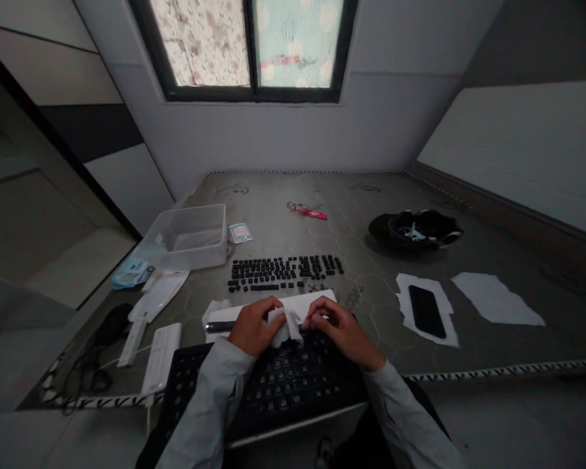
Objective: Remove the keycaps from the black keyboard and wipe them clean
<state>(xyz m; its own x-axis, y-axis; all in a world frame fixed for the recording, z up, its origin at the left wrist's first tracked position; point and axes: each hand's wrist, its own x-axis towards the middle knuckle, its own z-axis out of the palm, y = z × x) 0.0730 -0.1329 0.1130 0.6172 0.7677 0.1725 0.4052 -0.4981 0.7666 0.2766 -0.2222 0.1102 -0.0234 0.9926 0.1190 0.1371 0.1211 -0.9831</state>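
The left hand (257, 327) had its thumb and fingers clamped on a crumpled tissue (290, 326), just over the far part of the keyboard (293, 385). The right hand (342, 327) had its thumb and fingertips drawn together close by the tissue; whether they pinched its edge or something else, I could not tell.

The tissue looked thin, so dragging it across the bare key seats could have torn it or left shreds between them. The keyboard lay under both forearms, tilted, and seemed to reach out past the edge of the mattress (381, 260); uneven pressure, or a shift of the legs, might have made it slip. A sleeve could have caught on it, too, since both wrists hung low.

The keyboard itself was black and wide, stripped of its caps, with rows of small pale squares showing where they belong. A light strip ran along its near side. The dim light hid any dust.

Farther out, a black stick (221, 326) lay on a white sheet (300, 303), and a bump to that sheet might have sent it rolling. Beyond, the caps (273, 268) sat loose in keyboard order; a careless reach could have scattered them, as nothing appeared to hold them. The phone (427, 311) rested on paper (450, 326), well apart from the hands.
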